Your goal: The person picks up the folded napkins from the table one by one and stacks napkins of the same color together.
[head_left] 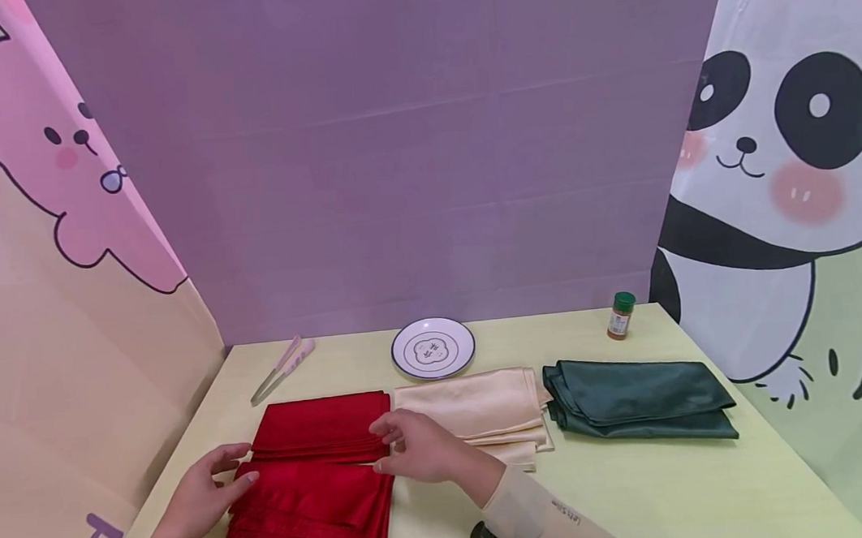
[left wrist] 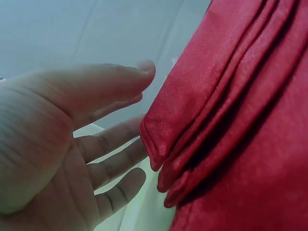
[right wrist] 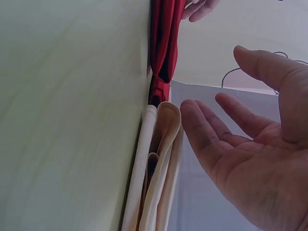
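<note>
- Red satin-like cloth (head_left: 317, 470), folded in several layers, lies at the near left of the pale yellow-green surface (head_left: 632, 486); its layered edges show as stacked pleats in the left wrist view (left wrist: 231, 120).
- Left hand (head_left: 197, 496): fingers loosely extended and holding nothing, the fingertips at the left edge of the red cloth, touching it or just short of it; the left wrist view shows a relaxed palm (left wrist: 62, 144) just beside the fold corners.
- Tongs (head_left: 283, 368): pale, lying near the back left of the surface, well apart from both hands.
- Right hand (head_left: 418, 447): fingers relaxed, resting at the right edge of the red cloth where it meets the cream cloth (head_left: 482, 412); nothing is pinched. The right wrist view shows the palm open (right wrist: 250, 144) beside the cream folds (right wrist: 154, 168).
- Handling, as a judgement: the red cloth looks light, soft and slippery; its layers would likely slide apart, so the hold is best taken at the stacked edges or corners, with all layers pinched together.
- Plate (head_left: 433, 348): white with a dark rim, behind the cream cloth.
- Dark green cloth (head_left: 635, 400): folded, right of the cream one.
- Spice jar (head_left: 621, 315): green cap, at the back right.
</note>
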Demonstrator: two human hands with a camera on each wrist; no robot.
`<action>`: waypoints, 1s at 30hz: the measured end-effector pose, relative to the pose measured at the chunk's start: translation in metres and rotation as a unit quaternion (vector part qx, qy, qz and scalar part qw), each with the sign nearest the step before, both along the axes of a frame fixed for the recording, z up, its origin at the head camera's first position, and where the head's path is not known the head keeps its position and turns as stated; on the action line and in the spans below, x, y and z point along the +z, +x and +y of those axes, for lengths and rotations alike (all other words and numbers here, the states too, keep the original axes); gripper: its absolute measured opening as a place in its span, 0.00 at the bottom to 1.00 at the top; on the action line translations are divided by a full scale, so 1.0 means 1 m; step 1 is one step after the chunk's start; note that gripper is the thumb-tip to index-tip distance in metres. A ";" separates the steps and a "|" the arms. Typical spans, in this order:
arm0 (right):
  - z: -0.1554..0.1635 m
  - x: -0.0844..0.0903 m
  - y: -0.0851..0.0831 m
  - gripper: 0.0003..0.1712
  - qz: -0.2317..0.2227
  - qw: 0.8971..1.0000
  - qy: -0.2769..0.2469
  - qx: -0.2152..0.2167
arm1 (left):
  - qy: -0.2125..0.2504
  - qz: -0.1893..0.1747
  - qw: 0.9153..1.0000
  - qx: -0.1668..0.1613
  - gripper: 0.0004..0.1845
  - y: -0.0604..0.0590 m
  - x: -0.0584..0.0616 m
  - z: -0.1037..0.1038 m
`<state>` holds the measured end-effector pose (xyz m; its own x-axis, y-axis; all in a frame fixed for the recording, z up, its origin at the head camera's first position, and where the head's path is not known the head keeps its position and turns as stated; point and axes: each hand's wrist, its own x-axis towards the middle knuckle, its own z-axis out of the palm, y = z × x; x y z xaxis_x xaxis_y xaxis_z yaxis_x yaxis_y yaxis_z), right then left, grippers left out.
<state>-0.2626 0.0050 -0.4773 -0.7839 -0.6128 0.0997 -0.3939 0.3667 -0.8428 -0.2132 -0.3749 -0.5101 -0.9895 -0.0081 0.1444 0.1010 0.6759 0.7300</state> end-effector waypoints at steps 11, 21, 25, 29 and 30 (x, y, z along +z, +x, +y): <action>-0.002 -0.003 0.002 0.25 -0.010 0.999 0.026 0.019 | 0.008 -0.047 0.999 0.004 0.27 0.000 -0.004 0.001; -0.003 -0.005 0.004 0.24 -0.009 0.999 0.038 0.025 | -0.041 -0.031 0.999 0.015 0.23 -0.004 -0.009 -0.001; -0.003 -0.005 0.006 0.23 -0.016 0.999 0.043 0.029 | -0.055 -0.032 0.998 0.020 0.23 -0.005 -0.011 -0.002; -0.003 -0.005 0.007 0.21 -0.015 0.998 0.056 0.036 | -0.058 -0.027 0.998 0.024 0.24 -0.005 -0.012 -0.002; -0.003 -0.006 0.007 0.21 -0.014 0.997 0.059 0.037 | -0.058 -0.025 0.998 0.024 0.24 -0.006 -0.012 -0.002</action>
<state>-0.2555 0.0020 -0.4829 -0.7375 -0.6753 0.0020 -0.4009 0.4354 -0.8060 -0.2188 -0.3771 -0.5225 -0.9943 -0.0407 0.0981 0.0330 0.7593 0.6499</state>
